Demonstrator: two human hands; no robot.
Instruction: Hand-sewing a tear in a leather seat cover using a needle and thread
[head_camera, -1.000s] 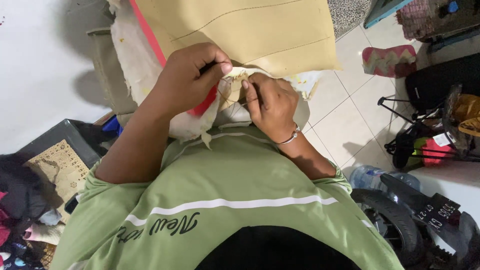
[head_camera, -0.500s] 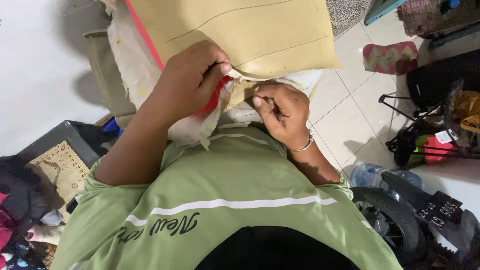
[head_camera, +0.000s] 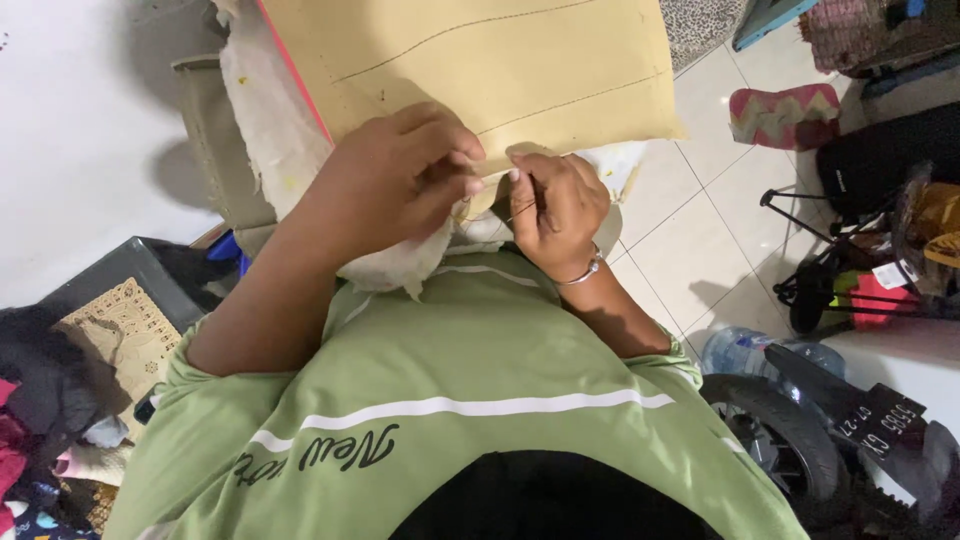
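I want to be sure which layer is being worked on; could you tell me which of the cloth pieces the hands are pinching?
Both the left hand and right hand pinch the tan fabric at its lower edge; the white cloth lies underneath.

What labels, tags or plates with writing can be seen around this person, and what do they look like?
Number plate: lower right, by the tyre; dark rectangle, pale characters.
Hang tag: right edge, on piled bags; small white card.
Shirt lettering: on the green shirt; dark script under a white stripe.

White tag (head_camera: 887, 273) on right-side clutter; dark plate (head_camera: 886, 421), pale characters, lower right.
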